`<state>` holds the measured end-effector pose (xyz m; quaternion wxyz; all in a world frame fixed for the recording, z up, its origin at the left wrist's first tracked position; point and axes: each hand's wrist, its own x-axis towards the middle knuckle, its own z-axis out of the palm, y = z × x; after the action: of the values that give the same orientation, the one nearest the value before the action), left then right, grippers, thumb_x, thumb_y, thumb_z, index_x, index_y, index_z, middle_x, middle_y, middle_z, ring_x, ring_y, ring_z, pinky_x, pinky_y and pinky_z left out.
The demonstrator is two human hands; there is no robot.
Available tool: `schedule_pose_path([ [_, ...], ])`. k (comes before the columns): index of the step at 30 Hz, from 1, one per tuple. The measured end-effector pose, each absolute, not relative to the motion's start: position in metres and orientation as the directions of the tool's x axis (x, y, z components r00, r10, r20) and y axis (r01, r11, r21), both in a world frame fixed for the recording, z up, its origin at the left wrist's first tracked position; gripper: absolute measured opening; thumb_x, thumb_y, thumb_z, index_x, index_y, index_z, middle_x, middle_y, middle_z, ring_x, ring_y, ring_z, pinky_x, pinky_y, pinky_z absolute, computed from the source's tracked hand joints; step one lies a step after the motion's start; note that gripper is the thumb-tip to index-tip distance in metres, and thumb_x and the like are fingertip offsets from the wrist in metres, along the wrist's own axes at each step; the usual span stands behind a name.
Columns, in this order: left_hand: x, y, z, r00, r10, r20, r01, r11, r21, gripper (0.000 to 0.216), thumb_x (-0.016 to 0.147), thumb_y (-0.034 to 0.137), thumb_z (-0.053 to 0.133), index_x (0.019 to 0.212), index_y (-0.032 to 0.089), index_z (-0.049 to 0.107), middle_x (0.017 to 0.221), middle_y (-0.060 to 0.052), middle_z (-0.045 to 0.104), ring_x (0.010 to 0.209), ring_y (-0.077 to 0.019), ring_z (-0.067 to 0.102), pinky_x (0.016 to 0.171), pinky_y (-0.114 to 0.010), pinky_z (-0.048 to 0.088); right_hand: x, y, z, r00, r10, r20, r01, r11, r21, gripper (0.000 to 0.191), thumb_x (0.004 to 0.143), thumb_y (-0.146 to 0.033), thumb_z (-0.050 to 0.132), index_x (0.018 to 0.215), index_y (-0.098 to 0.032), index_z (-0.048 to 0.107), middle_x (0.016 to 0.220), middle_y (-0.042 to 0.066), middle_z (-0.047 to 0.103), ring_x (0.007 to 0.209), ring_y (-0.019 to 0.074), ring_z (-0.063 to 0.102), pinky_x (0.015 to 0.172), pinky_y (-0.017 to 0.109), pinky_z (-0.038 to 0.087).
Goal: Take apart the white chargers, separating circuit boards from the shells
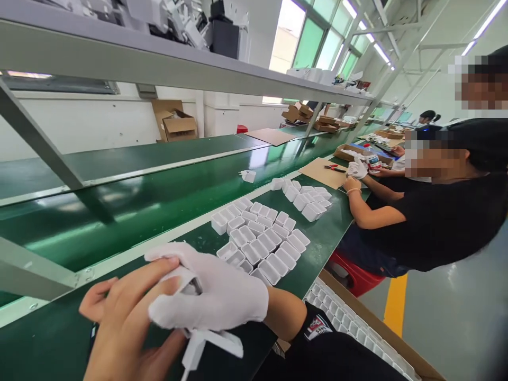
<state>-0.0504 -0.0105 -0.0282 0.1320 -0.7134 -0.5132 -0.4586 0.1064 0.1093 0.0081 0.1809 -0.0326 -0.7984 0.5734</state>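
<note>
My left hand is bare, its fingers closed on a small white plastic casing at the near edge of the green bench. My right hand, in a white glove, wraps around the same casing from the other side. Something grey shows inside the casing, but the two hands cover most of it. Below the gloved palm sticks out a white angular plastic piece; whether it joins the casing is hidden. Just beyond, many open white plastic housings stand grouped on the bench.
A white plug adapter lies on the green conveyor belt. Overhead runs a loaded shelf on metal posts. A co-worker sits at right near a cardboard sheet with pliers. A box of white housings is below the bench.
</note>
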Motion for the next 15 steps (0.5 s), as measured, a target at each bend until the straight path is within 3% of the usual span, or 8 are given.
schedule_pose_path([
  [2,-0.045,-0.009,-0.023,0.090,0.618,0.781,0.867,-0.434,0.243,0.062,0.087,0.016,0.062,0.146,0.032,0.052,0.125,-0.007,0.070,0.109,-0.0302,0.065,0.093,-0.045,0.035,0.105,0.105,0.011,-0.905,0.248,0.346,-0.252,0.342,-0.905,0.053,0.096,-0.033,0.063,0.142,-0.016,0.042,0.109,0.005,0.067,0.101,0.0185,0.068,0.093,0.030,0.056],
  [5,-0.036,-0.008,-0.020,0.042,0.648,0.761,0.836,-0.440,0.328,0.052,0.090,0.015,0.062,0.139,0.029,0.053,0.128,-0.006,0.070,0.114,-0.0274,0.065,0.098,-0.043,0.032,0.109,0.100,0.016,-0.877,0.298,0.376,-0.282,0.314,-0.907,0.037,0.100,-0.031,0.057,0.134,-0.018,0.051,0.124,0.007,0.068,0.116,0.0200,0.065,0.104,0.034,0.053],
  [9,-0.031,-0.009,-0.021,-0.040,0.701,0.712,0.686,-0.499,0.530,0.055,0.090,0.023,0.072,0.141,0.031,0.052,0.132,-0.006,0.070,0.122,-0.0273,0.063,0.101,-0.041,0.034,0.118,0.104,0.007,-0.880,0.358,0.312,-0.217,0.281,-0.935,0.044,0.105,-0.040,0.051,0.145,-0.022,0.043,0.138,0.008,0.064,0.128,0.0225,0.062,0.113,0.041,0.050],
  [12,-0.033,-0.011,-0.020,-0.071,0.769,0.636,0.525,-0.513,0.679,0.058,0.090,0.033,0.076,0.143,0.033,0.052,0.135,-0.007,0.068,0.123,-0.0290,0.063,0.102,-0.042,0.040,0.121,0.111,-0.005,-0.837,0.361,0.412,-0.305,0.318,-0.898,0.056,0.106,-0.063,0.036,0.152,-0.032,0.040,0.149,0.005,0.057,0.136,0.0234,0.058,0.113,0.040,0.051],
  [15,-0.037,-0.013,-0.020,-0.042,0.815,0.578,0.388,-0.520,0.761,0.059,0.089,0.040,0.077,0.143,0.034,0.054,0.138,-0.007,0.066,0.123,-0.0300,0.063,0.101,-0.042,0.043,0.123,0.115,-0.010,-0.735,0.433,0.522,-0.355,0.410,-0.840,0.075,0.097,-0.083,0.029,0.150,-0.032,0.043,0.149,0.007,0.057,0.135,0.0290,0.059,0.112,0.046,0.053],
])
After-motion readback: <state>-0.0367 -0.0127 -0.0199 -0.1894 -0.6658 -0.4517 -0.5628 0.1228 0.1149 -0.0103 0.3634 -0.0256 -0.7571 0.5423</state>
